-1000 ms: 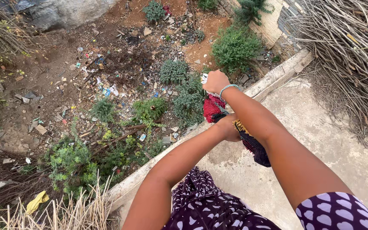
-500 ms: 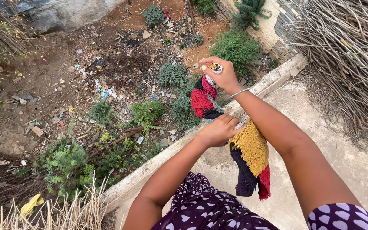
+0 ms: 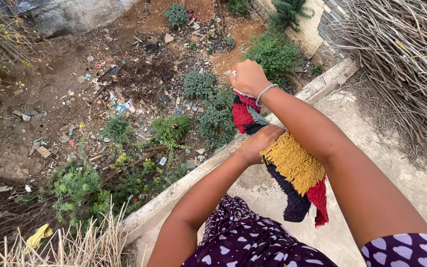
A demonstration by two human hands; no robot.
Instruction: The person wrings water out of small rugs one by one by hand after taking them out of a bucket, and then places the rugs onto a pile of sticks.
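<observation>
The right hand (image 3: 248, 76) grips the shaggy red, yellow and black rug (image 3: 292, 168) beyond the concrete ledge (image 3: 174, 190); just below, the left hand (image 3: 263, 141) clutches its middle, open air beneath.

I see the right hand (image 3: 248, 76) closed on the top edge of a shaggy mat (image 3: 292, 168), red, black and yellow, held out above a concrete ledge (image 3: 174, 195). The left hand (image 3: 263, 141) grips the mat lower down. Below the ledge lies littered ground (image 3: 100, 89) with green shrubs (image 3: 201, 84); dry sticks (image 3: 401, 59) are piled at right.
</observation>
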